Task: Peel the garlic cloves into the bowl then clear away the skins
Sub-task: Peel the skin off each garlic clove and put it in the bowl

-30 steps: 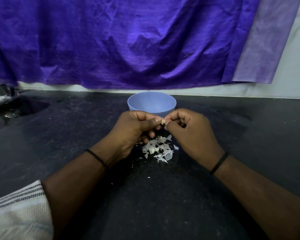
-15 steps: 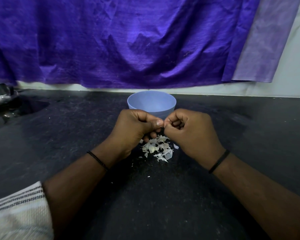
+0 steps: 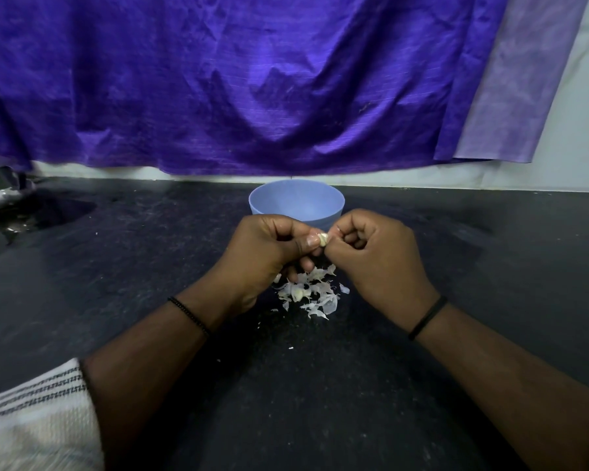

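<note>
A small pale garlic clove (image 3: 323, 239) is pinched between the fingertips of both hands, just in front of the light blue bowl (image 3: 264, 202). My left hand (image 3: 266, 256) holds it with thumb and curled fingers; my right hand (image 3: 376, 260) pinches it from the right side. Under the hands lies a pile of white garlic skins (image 3: 315, 295) on the black counter, with a whole clove (image 3: 298, 294) among them. What is inside the bowl is hidden by its near wall and my hands.
The dark stone counter (image 3: 456, 260) stretches left and right. A shiny steel vessel (image 3: 0, 188) sits at the far left edge. A purple cloth (image 3: 252, 79) hangs on the wall behind the bowl. Tiny skin flecks (image 3: 290, 348) dot the counter.
The hands have kept working at the clove in the same spot; the clove, hidden between the fingertips half a second ago, shows again between them.
</note>
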Available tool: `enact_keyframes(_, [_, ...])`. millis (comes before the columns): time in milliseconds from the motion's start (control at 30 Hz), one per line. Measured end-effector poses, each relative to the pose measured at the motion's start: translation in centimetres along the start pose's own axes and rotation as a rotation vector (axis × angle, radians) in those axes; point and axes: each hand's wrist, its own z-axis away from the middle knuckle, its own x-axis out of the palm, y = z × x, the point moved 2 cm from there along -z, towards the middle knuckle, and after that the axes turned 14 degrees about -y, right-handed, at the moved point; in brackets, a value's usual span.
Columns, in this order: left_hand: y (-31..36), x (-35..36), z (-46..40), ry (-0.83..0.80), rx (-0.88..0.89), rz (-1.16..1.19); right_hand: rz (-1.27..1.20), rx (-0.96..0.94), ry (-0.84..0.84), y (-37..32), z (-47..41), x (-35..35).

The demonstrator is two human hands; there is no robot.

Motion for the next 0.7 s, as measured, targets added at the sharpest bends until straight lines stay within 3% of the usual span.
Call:
enact_keyframes(433, [-0.22, -0.26, 0.18, -0.005, -0.033, 0.085, 0.06, -0.039, -0.006, 0.22, -0.04, 0.09])
enact_keyframes(700, [-0.01, -0.31, 0.03, -0.026, -0.054, 0.141, -0.045, 0.027, -0.012, 0.62, -0.21, 0.01])
